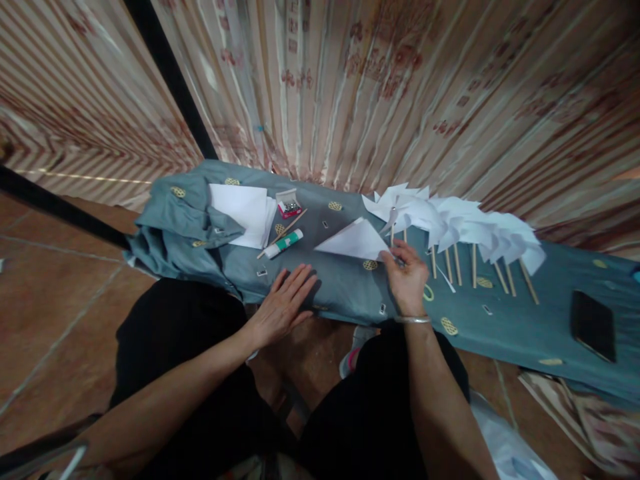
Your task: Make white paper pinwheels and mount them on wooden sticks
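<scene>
Folded paper triangle [356, 241], frame centre: right hand [407, 277] pinches its right corner, left hand [283, 305] lies flat and open on the cloth [345, 287] at lower left; best creased with edges aligned.

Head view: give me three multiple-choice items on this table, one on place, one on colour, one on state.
1. Where does the glue stick lie?
A. left of the folded paper
B. among the pinwheels
C. on the phone

2. What colour is the cloth?
A. red
B. grey-blue
C. yellow

3. How is the left hand?
A. fisted round a stick
B. holding scissors
C. flat and open on the cloth

Answers:
1 A, it lies beside the pin box, left of the triangle.
2 B, grey-blue with yellow motifs.
3 C, fingers spread, holding nothing, while the right hand touches the paper's corner.
</scene>
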The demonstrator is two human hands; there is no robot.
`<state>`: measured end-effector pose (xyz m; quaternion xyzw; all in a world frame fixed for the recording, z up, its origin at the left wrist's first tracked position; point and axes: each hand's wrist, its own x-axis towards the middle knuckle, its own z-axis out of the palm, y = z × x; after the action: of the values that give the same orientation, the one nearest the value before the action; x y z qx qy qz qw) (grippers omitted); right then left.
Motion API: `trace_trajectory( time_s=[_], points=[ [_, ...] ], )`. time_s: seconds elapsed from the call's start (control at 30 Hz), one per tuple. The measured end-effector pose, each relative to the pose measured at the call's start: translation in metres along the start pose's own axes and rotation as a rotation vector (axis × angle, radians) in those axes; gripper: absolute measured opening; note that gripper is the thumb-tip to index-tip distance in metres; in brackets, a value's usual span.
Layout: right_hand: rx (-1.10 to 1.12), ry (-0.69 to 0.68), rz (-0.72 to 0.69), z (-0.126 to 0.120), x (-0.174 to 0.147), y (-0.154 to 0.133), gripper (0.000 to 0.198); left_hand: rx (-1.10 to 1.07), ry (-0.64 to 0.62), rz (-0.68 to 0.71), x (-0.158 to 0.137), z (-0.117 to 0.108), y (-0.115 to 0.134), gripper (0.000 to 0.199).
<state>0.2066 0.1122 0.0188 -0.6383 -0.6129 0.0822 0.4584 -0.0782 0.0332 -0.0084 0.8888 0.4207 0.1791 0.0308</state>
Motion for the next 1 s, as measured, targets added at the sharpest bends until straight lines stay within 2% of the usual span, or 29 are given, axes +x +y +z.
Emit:
trace_trajectory(
  time_s=[0.1,0.2,0.33,0.43,0.63,0.83,1.0],
  points=[
    [-0.054,0.118,0.001,-0.012,0.001,-0.007,0.022,-0.038,0.087,0.015,0.014,-0.003,0.005,0.071],
    [-0.122,0.014,-0.094,-0.012,-0.012,-0.019,0.021,-0.051,0.163,0.045,0.030,-0.004,0.010,0.071],
    [-0.158,-0.140,-0.169,0.003,-0.037,-0.036,0.017,0.006,0.219,0.078,0.046,-0.004,0.016,0.062],
    [-0.130,-0.252,-0.202,0.011,-0.052,-0.044,0.016,0.047,0.218,0.095,0.053,-0.002,0.016,0.058],
    [0.019,-0.456,-0.166,0.013,-0.067,-0.054,0.018,0.075,0.227,0.045,0.063,0.004,0.007,0.044],
    [0.083,-0.498,-0.185,0.013,-0.073,-0.060,0.020,0.041,0.247,0.030,0.062,-0.002,0.003,0.048],
    [0.070,-0.491,-0.199,0.012,-0.073,-0.050,0.033,0.024,0.189,0.019,0.063,-0.006,-0.005,0.024]
  ],
)
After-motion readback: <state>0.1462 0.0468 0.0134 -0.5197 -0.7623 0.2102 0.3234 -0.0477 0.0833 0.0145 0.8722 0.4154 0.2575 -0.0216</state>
